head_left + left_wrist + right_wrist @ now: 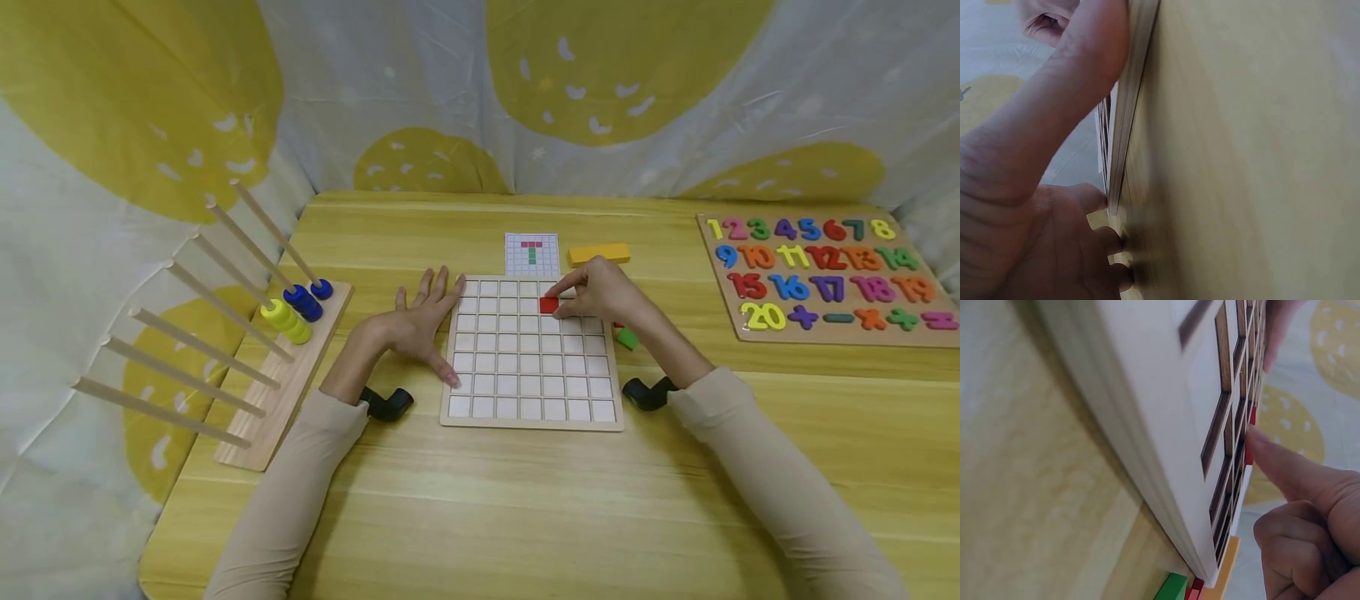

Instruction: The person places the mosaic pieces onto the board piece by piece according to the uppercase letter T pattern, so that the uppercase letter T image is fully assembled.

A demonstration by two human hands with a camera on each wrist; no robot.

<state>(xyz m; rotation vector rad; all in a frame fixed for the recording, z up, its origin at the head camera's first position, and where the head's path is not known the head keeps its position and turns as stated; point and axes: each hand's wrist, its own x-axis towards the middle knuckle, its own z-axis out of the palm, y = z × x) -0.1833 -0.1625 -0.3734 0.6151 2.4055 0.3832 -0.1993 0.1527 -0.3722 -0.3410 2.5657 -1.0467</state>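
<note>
A wooden board [487, 422] with a grid of white square cells lies flat on the table. My right hand [600, 292] pinches a red square tile [549, 306] between thumb and index finger over the board's upper right part. In the right wrist view the thumb [1282, 459] lies against the red tile [1249, 454], and the other fingers are curled in. My left hand [420, 323] rests spread at the board's left edge, its thumb over the lower left cells. From the left wrist, that hand's fingers [1105, 240] reach along the board's side [1124, 131].
Behind the board lies a pattern card [551, 265] with a red and green T, beside a yellow-orange block [600, 253]. A green block [627, 338] sits by the right forearm. A bead rack [262, 429] stands left; a number puzzle board [817, 335] lies right.
</note>
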